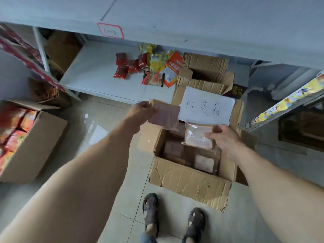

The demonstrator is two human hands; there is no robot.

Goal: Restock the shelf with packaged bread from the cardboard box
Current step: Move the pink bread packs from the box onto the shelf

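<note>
Grip status: the left hand [140, 109] pinches a brown bread pack [164, 114] by its near edge, holding it raised between the box [191, 179] and the shelf [98, 74]. The right hand [222, 135] pinches a pale bread pack [198, 135] at its side edge, just above the box opening. Edge grips of this kind probably serve to avoid crushing the soft contents.

More bread packs [204, 163] lie inside the box, which stands open on the floor directly in front of the shelf, keeping the reach short. A paper sign [206, 106] with handwriting is fixed to the raised rear flap.

The shelf carries a loose cluster of red and yellow snack packets [147, 67] and a second, smaller carton [205, 74] at its right end. Bare board to the left of the snacks appears the likely target. The step in hand is transfer; the box is far from unloaded.
</note>
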